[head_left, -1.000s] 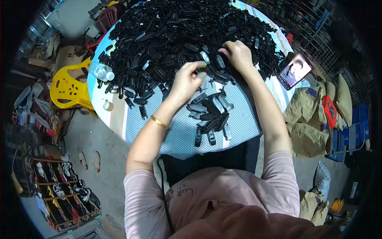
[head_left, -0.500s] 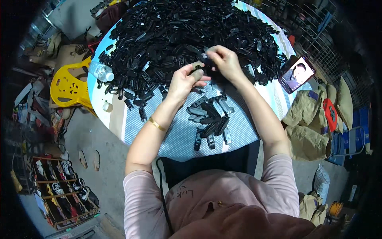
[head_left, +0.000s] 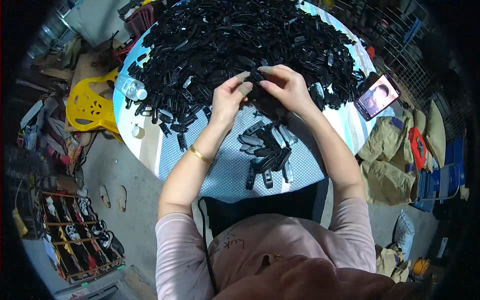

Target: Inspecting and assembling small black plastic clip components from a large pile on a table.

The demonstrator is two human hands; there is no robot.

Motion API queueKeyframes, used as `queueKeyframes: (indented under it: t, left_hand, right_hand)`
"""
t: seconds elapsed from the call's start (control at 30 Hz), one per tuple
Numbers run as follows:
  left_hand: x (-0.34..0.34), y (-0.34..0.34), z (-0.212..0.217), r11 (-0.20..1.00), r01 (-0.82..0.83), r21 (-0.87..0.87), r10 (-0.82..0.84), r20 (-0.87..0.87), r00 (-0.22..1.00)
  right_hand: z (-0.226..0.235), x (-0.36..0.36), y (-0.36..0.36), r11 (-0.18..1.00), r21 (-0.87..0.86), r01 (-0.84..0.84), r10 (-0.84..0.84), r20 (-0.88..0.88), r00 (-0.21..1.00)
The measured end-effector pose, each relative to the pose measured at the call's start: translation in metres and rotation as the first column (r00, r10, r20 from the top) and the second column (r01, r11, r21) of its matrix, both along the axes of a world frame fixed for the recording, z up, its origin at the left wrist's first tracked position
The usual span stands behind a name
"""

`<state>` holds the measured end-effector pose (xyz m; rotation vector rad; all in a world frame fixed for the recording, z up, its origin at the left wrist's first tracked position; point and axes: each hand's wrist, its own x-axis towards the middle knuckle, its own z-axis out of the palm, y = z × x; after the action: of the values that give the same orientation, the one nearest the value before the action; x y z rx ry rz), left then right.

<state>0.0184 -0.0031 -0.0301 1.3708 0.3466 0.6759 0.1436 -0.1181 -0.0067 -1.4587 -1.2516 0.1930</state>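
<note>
Closer together than half a second ago, both hands are now meeting just in front of the heap, the right hand point(head_left: 281, 86) showing its thumb and forefinger around a small black piece point(head_left: 256, 76) beside the left fingertips. From my distant seat I am seeing those right fingers pinching the piece, which is looking hard, dark and elongated. The left hand point(head_left: 232, 95) is curling with thumb and forefinger near each other; I cannot tell whether they are gripping anything. A smooth gold-coloured bangle point(head_left: 200, 154) is circling the left wrist.

Behind the hands, a broad heap point(head_left: 215, 40) of slim black parts is spreading over the round table, some glinting like glossy plastic. Nearer the body, a small cluster point(head_left: 267, 150) of similar parts, several showing grey faces, is lying on a finely dotted blue-grey cloth point(head_left: 225, 180). To the left I am noticing a clear ribbed bottle point(head_left: 131, 88) lying on its side; to the right, a flat phone point(head_left: 377, 97) is glowing near crumpled brown sacks point(head_left: 385, 180).
</note>
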Motion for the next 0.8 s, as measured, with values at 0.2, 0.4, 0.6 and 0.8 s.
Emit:
queueKeyframes:
  t: [0.2, 0.4, 0.6, 0.8]
  left_hand:
    - [-0.004, 0.003, 0.002, 1.0, -0.007, -0.025, 0.008, 0.062, 0.998]
    - [-0.004, -0.009, 0.01, 0.973, 0.08, -0.215, -0.039, 0.19, 0.981]
    - [-0.011, -0.003, 0.02, 0.998, 0.059, 0.007, -0.059, 0.179, 0.982]
    - [-0.018, -0.008, 0.029, 0.994, 0.087, 0.069, -0.098, 0.171, 0.98]
  right_hand:
    - [0.002, -0.011, -0.004, 1.0, -0.002, -0.004, 0.005, 0.148, 0.989]
    - [-0.003, -0.019, -0.003, 0.981, 0.156, 0.113, -0.174, 0.466, 0.867]
    - [-0.004, -0.023, -0.002, 0.993, -0.075, 0.088, -0.084, 0.051, 0.995]
    - [0.0, -0.028, -0.008, 0.982, -0.176, -0.071, 0.075, 0.019, 0.997]
